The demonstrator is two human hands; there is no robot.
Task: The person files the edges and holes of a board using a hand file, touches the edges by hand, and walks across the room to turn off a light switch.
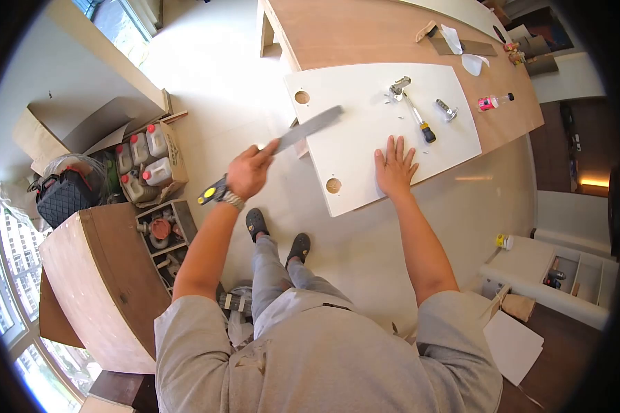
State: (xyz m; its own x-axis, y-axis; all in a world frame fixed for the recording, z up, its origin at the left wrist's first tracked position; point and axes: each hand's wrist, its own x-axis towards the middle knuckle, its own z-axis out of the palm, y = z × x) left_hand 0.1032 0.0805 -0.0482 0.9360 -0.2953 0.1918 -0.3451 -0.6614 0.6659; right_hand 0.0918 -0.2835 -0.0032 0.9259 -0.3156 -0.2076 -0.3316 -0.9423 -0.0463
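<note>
My left hand (248, 172) is closed around a flat file (313, 129) with a black-and-yellow handle. Its long grey metal blade points up and right, the tip overlapping the white panel's left edge in view; whether it touches cannot be told. My right hand (395, 168) lies flat, fingers spread, on the white panel (365, 141). Two round holes are cut near the panel's left side. Beyond my right hand are a screwdriver (420, 120) with a yellow-and-black handle, a metal hinge (399, 87) at its tip, and a second hinge (446, 110). Small bits lie around them.
The panel rests on a wooden worktable (365, 41), overhanging its near edge. A pink-labelled bottle (494, 102) lies on the table. Several jugs (157, 141) in a box, a black bag (65, 196) and a wooden cabinet (110, 275) stand at left. A white drawer unit (530, 258) is at right.
</note>
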